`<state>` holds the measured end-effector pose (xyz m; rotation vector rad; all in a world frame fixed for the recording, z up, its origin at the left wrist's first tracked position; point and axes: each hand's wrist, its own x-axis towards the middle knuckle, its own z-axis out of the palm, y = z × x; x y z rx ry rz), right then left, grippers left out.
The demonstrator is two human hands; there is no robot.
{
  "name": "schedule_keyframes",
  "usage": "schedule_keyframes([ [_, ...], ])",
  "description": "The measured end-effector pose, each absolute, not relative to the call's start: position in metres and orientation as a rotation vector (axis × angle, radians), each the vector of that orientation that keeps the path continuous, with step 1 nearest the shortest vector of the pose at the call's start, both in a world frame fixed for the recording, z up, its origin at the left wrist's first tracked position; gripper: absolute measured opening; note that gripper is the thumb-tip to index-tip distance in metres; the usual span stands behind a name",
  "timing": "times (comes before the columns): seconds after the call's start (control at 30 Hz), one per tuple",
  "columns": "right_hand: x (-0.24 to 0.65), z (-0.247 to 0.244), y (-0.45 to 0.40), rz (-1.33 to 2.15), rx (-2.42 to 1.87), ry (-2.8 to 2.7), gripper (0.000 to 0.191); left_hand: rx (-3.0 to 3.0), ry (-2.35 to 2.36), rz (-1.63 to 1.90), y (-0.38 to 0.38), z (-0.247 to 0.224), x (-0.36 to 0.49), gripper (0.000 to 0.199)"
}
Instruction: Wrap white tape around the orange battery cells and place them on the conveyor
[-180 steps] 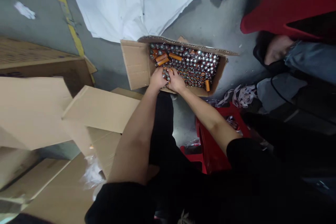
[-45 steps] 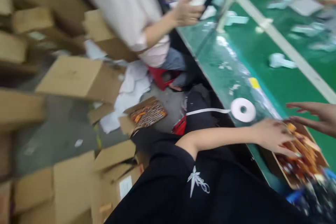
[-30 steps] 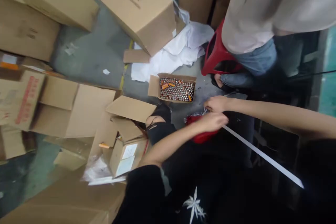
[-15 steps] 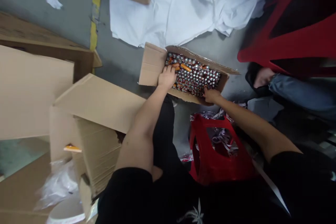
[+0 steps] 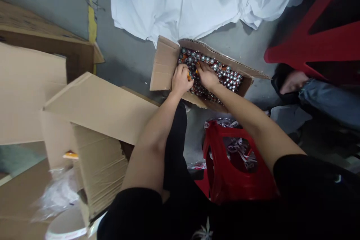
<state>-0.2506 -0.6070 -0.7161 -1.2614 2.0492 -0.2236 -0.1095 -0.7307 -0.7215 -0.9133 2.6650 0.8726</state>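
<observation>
An open cardboard box (image 5: 165, 63) on the floor is packed with upright, silver-ended batteries (image 5: 232, 78). At the box's left end, my left hand (image 5: 180, 79) has its fingers curled around orange-sided batteries (image 5: 189, 76). My right hand (image 5: 208, 77) reaches over the near side into the box, close beside the left. Its fingers point down and are closed at an orange battery (image 5: 197, 70), mostly covered by the hand. The fingertips of the right hand are partly hidden among the batteries.
White cloth (image 5: 174, 3) lies beyond the box. A red plastic stool (image 5: 242, 187) stands near my legs, and another red stool (image 5: 332, 45) is at right, beside a person's foot (image 5: 294, 81). Large open cartons (image 5: 107, 108) fill the left, with clear plastic (image 5: 59, 195) among them.
My right hand has moved left from the box's near right corner to beside my left hand. The left hand's fingers have curled around orange batteries. The view has shifted slightly.
</observation>
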Motion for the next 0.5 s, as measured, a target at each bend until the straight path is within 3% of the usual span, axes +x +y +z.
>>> schedule_keyframes([
  [0.2, -0.241, -0.721, -0.602, -0.173, -1.291, 2.064, 0.065, -0.914, 2.77, 0.941, -0.737, -0.721, -0.126, 0.033],
  [0.5, -0.285, -0.686, -0.53, -0.146, -1.101, 2.335, 0.064, -0.893, 2.637, 0.65, -0.732, -0.717, -0.147, 0.057],
])
